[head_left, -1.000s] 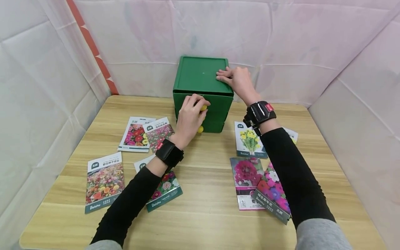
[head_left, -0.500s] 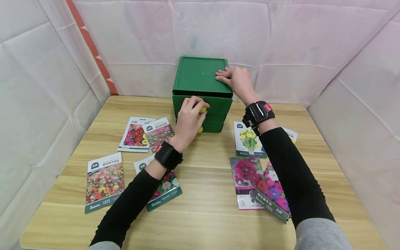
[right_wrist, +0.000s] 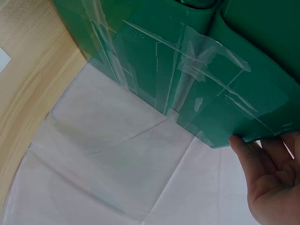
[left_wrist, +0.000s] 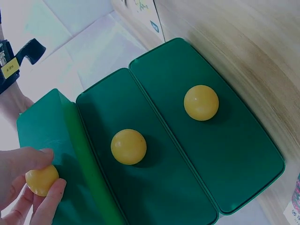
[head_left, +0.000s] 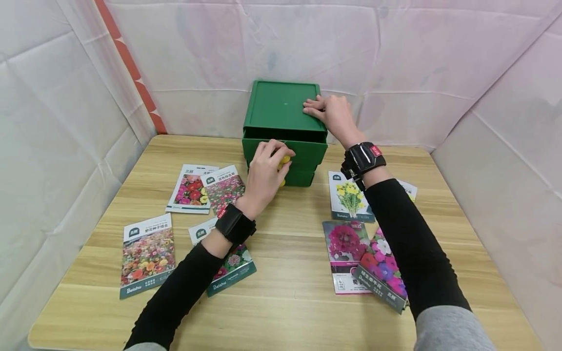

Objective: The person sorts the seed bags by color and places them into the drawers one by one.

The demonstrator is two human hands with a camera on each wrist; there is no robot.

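Seed packets point(head_left: 147, 253) lie scattered on the near surface point(head_left: 290, 302). Left hand point(head_left: 263, 173) pinches the top yellow knob point(left_wrist: 41, 180) (drawer slightly out) of the green drawer box point(head_left: 283, 109) at twelve o'clock; right hand point(head_left: 333, 113) lies flat, fingers straight, on its top.

I'm seeing black sleeves point(head_left: 408, 243) covering both forearms, grey fabric showing at the upper arms, and each wrist is wearing a black strapped camera unit point(head_left: 362, 160) bearing a small red tag.
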